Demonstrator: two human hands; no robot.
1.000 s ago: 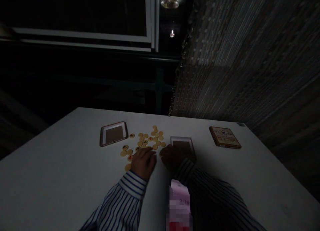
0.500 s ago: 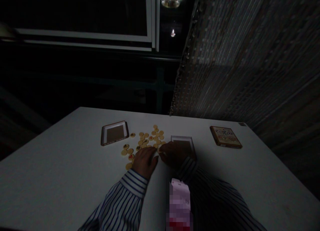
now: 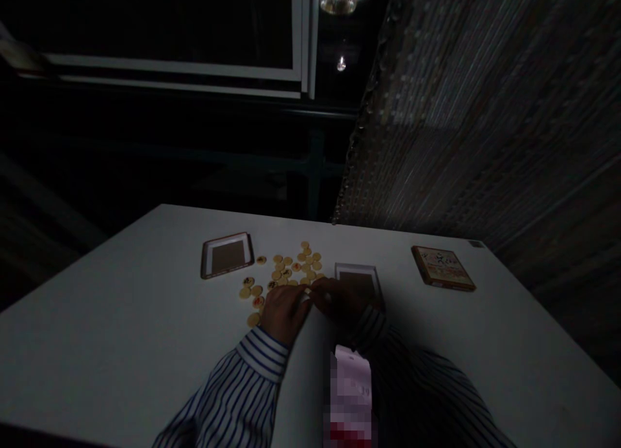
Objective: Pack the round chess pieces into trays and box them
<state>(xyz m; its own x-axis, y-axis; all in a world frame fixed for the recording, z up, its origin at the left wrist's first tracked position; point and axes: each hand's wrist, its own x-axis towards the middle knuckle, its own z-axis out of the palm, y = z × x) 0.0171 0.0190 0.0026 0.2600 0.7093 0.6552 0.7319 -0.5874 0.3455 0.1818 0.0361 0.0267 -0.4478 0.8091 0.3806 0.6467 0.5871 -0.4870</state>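
Observation:
My left hand (image 3: 285,311) and my right hand (image 3: 342,299) meet fingertip to fingertip just in front of a spread of round wooden Chinese chess pieces (image 3: 286,273). Between the fingertips shows the pale edge of one small Chinese chess piece (image 3: 307,292), pinched from both sides; the fingers cover most of it. Several pieces lie plain side up, others show red or black characters. Some of them are partly hidden behind my left hand. Right behind my right hand stands an open grey-white box tray (image 3: 356,267), its near part covered by the hand.
An open box lid (image 3: 207,260) with a brown rim lies at the left on the white table (image 3: 160,344). A closed, printed box (image 3: 444,269) lies at the right. Near me, between my forearms, is a pink object (image 3: 352,377), partly blurred out. A bead curtain (image 3: 466,112) hangs behind the table.
The view has shifted slightly, so everything sits a little further right. My fingertips have drawn closer together over the piece, and less of it shows. The loose pieces and boxes stay put.

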